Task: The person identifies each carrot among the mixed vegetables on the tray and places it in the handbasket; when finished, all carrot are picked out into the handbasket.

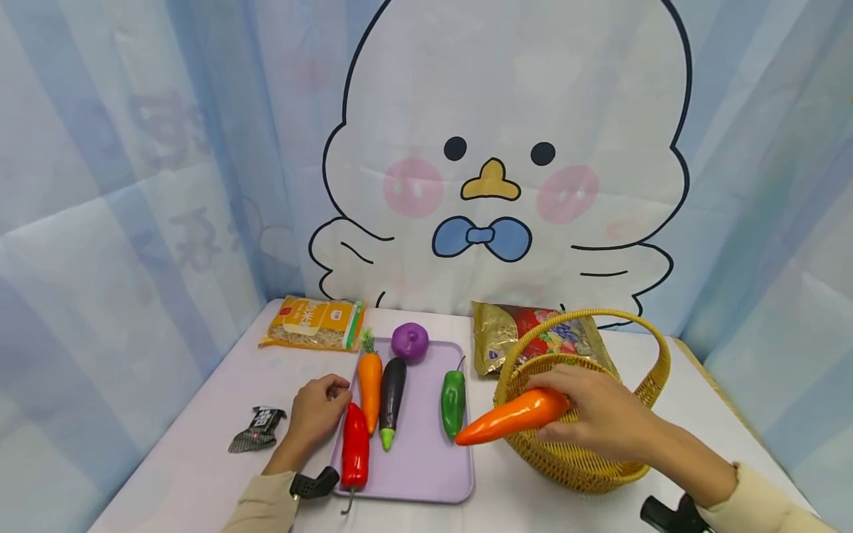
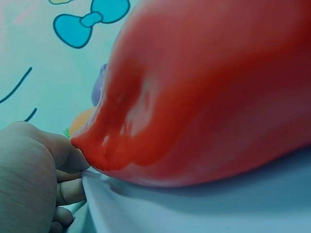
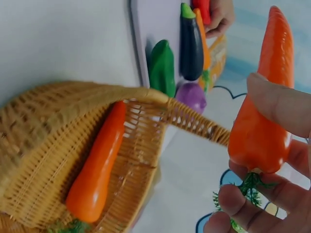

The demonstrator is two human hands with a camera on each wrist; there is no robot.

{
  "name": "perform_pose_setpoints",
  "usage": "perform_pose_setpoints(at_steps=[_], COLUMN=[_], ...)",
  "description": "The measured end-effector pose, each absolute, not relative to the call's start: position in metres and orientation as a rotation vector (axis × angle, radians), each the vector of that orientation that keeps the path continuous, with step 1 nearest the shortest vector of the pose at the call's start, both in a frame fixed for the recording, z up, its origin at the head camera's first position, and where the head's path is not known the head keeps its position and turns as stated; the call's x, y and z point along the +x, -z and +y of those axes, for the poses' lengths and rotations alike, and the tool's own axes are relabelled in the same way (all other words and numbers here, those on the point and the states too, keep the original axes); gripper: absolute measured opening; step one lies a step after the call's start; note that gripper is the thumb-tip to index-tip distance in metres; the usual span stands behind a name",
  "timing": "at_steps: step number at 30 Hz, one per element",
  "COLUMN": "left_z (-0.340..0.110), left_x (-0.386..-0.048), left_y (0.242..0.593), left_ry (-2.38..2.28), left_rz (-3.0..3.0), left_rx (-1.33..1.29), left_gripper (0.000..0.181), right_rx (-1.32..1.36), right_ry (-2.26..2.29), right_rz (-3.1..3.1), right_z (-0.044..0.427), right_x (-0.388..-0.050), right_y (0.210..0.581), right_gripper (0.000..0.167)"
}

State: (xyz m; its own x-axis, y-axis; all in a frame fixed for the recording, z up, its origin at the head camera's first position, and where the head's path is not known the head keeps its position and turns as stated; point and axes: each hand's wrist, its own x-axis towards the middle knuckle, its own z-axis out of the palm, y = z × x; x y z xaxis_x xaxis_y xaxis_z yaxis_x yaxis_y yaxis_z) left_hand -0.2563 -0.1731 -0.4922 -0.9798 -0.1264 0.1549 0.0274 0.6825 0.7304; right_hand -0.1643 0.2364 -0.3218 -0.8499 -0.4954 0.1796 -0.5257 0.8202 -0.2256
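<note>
My right hand grips an orange toy carrot by its thick end, above the wicker basket. Its green leaves show between the fingers in the right wrist view. Inside the basket lies another carrot. My left hand rests with loosely curled fingers at the left rim of the lilac tray, close to a red chili pepper; whether it touches the rim is unclear. On the tray are a carrot, an eggplant, a green pepper and a purple onion-like vegetable.
A yellow grain bag lies at the back left of the white table. Behind the basket is a gold packet. A small black wrapped item sits left of my left hand. The basket's tall handle arches over its opening.
</note>
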Motion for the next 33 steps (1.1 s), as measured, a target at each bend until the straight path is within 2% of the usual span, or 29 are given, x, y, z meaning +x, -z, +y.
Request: perform_pose_setpoints(at_steps=[12,33], left_z=[-0.173,-0.174], left_x=[-0.257,-0.257], left_y=[0.492,0.495], left_ry=[1.171,1.186], left_rz=[-2.706,-2.693], left_rx=[0.088,0.075], left_gripper=[0.019,0.019], right_rx=[0.646,0.476], right_ry=[-0.279,-0.144], right_rz=[-2.969,-3.109], right_z=[0.262,0.298], right_x=[-0.176,-0.197], right_y=[0.322,0.344], right_gripper=[0.055,0.051])
